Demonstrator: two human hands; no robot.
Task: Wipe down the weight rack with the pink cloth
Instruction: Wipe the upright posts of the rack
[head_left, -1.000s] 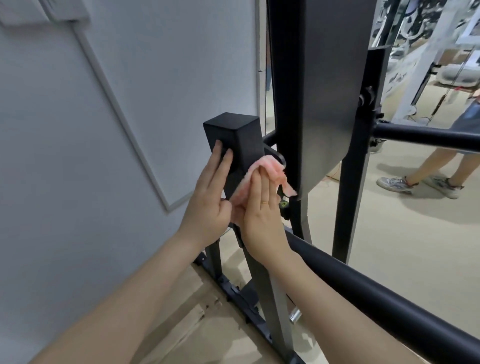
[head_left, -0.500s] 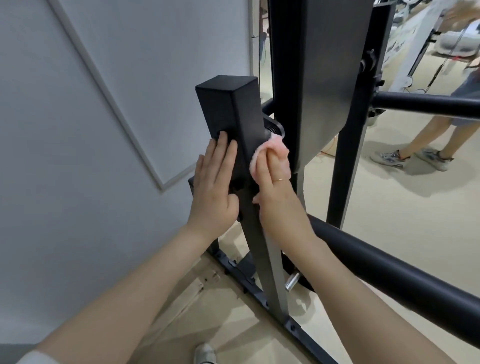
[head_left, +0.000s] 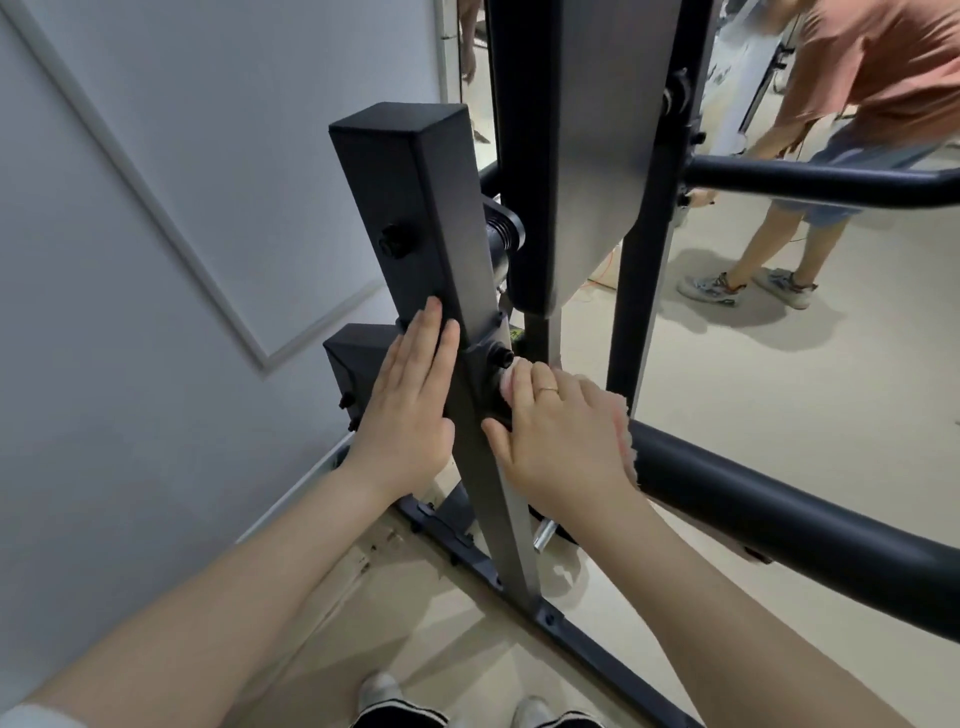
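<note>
Your left hand (head_left: 410, 400) lay flat, fingers straight, against the weight rack (head_left: 447, 270); your right hand (head_left: 563, 436) pressed the pink cloth (head_left: 626, 436) to its post.

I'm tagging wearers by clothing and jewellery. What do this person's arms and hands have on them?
Both forearms are bare, with no gloves or watch in view. The right hand wears a thin gold-coloured ring on one finger. The left hand shows no jewellery. At the frame's lower left corner, a bit of white sleeve shows on the left arm.
</note>
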